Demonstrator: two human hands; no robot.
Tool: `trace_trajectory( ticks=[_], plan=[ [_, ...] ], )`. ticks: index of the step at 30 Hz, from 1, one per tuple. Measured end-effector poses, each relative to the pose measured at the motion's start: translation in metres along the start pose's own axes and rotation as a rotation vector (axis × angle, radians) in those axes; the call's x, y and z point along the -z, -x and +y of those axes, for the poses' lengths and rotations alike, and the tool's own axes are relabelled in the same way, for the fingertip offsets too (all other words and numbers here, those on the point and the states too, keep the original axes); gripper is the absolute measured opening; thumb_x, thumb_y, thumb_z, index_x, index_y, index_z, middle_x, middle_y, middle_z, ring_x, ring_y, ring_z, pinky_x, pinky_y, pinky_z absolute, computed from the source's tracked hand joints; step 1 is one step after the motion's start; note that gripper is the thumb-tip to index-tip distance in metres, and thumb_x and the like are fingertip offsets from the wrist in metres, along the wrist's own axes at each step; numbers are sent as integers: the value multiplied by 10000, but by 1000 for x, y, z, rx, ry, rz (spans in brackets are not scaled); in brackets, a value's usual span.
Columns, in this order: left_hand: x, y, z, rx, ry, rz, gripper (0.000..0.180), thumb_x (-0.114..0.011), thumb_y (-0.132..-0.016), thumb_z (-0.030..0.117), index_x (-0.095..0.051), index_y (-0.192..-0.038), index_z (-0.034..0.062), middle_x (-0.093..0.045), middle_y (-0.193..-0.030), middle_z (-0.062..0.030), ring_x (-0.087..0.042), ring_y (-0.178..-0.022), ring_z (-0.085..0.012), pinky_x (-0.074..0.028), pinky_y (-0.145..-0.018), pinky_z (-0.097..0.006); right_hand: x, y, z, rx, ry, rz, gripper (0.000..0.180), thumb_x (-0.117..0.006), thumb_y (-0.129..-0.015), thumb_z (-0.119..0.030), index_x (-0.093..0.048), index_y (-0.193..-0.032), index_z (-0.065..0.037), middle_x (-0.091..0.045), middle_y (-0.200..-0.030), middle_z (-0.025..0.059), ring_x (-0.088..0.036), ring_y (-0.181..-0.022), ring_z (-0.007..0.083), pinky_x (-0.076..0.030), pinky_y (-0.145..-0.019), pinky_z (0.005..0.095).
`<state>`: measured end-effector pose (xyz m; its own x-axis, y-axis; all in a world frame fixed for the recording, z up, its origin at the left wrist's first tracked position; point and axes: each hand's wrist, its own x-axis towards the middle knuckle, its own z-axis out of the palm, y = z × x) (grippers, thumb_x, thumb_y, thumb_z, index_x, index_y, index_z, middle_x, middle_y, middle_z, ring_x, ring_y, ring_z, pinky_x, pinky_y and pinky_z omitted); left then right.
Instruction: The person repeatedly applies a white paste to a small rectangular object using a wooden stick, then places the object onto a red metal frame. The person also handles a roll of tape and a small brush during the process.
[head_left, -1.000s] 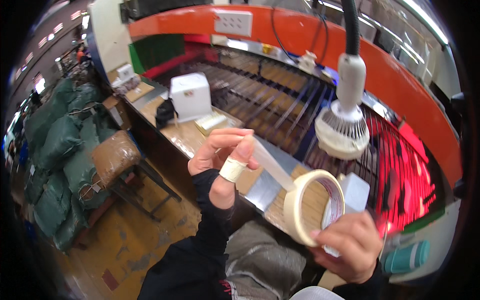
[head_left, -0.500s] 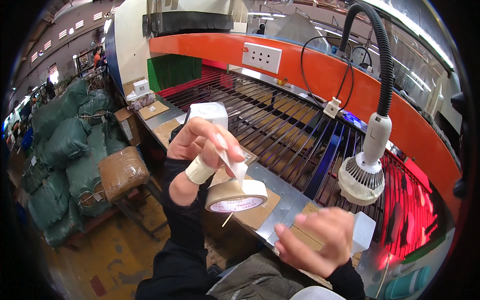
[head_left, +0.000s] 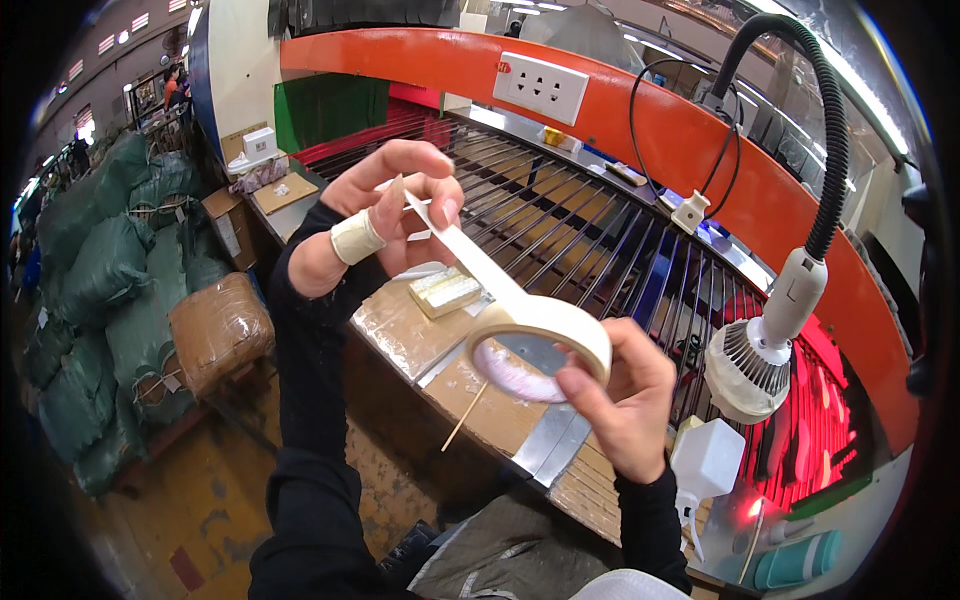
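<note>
Left arm: we see our black-sleeved forearm rise from the lower edge and bend at the wrist, so that the left hand (head_left: 385, 210) sits raised at upper centre, above the near edge of the workbench (head_left: 400, 325).
Left fingers: curled loosely together, not spread; the fingertips pinch the free end of the tape strip (head_left: 462, 255). We also note a tape wrap (head_left: 356, 238) wound round the thumb.
Right arm: our right forearm comes up from the lower right, the wrist turned inward, the right hand (head_left: 622, 395) lower than the left one.
Right fingers: closed on the masking tape roll (head_left: 538, 335), thumb on its near rim, the other fingers behind it. How hard they press, we cannot tell.
Tape: the cream roll is held tilted in the air over the bench, its open core facing down towards us; the strip runs taut from the roll up and left to the left fingertips.
Under the hands: a small flat block (head_left: 446, 291) lies on the bench below the strip; a thin wooden stick (head_left: 464, 416) hangs near the roll's lower edge.
Right side: a gooseneck lamp (head_left: 755, 365) hangs just beside the right hand, and a white spray bottle (head_left: 705, 462) stands close below the wrist, so room is tight there.
Beyond: a metal grid bed (head_left: 590, 230) reaches to the orange machine frame (head_left: 640, 110).
Left side: open floor below the bench, with a wrapped bundle (head_left: 215, 330) and green sacks (head_left: 95, 270) well apart from our hands.
</note>
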<state>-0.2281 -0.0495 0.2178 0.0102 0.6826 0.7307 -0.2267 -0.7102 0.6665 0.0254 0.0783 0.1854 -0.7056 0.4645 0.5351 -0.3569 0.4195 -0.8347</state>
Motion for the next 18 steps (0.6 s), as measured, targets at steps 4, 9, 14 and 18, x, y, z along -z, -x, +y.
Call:
trace_trajectory(
  ticks=[4, 9, 14, 18],
  plan=[
    [14, 7, -8, 12, 94, -61, 651, -604, -1024, 293, -301, -1552, 62, -516, -1115, -74, -527, -955, -146, -466, -884, -297, 6, -4, -5, 139, -22, 14, 311, -822, -848, -147, -673, -1046, 39, -657, -934, 63, -604, -861, 125, -462, -781, 263],
    [24, 9, -10, 15, 62, -189, 978, -737, -911, 366, -158, -1606, -6, -509, -1178, -119, -546, -987, -183, -466, -896, -299, 9, -4, -7, 167, 62, 47, 310, -804, -864, -166, -670, -1048, 44, -619, -891, 52, -561, -819, 122, -432, -745, 260],
    [13, 1, -3, -5, -50, -205, 1217, -855, -665, 605, -351, -1473, -153, -628, -1104, -160, -675, -1040, -216, -575, -925, -296, 20, -4, -13, 204, 105, 89, 350, -793, -874, -219, -674, -1069, 46, -605, -880, 54, -542, -802, 121, -414, -733, 254],
    [-13, -9, 14, 183, -551, 13, 1033, -613, -776, 843, -622, -1282, -58, -605, -726, -18, -592, -673, -96, -452, -632, -238, 27, -2, -18, 281, 344, 99, 348, -814, -798, -209, -707, -1018, 39, -643, -858, 81, -574, -788, 155, -435, -701, 265]
  ],
)
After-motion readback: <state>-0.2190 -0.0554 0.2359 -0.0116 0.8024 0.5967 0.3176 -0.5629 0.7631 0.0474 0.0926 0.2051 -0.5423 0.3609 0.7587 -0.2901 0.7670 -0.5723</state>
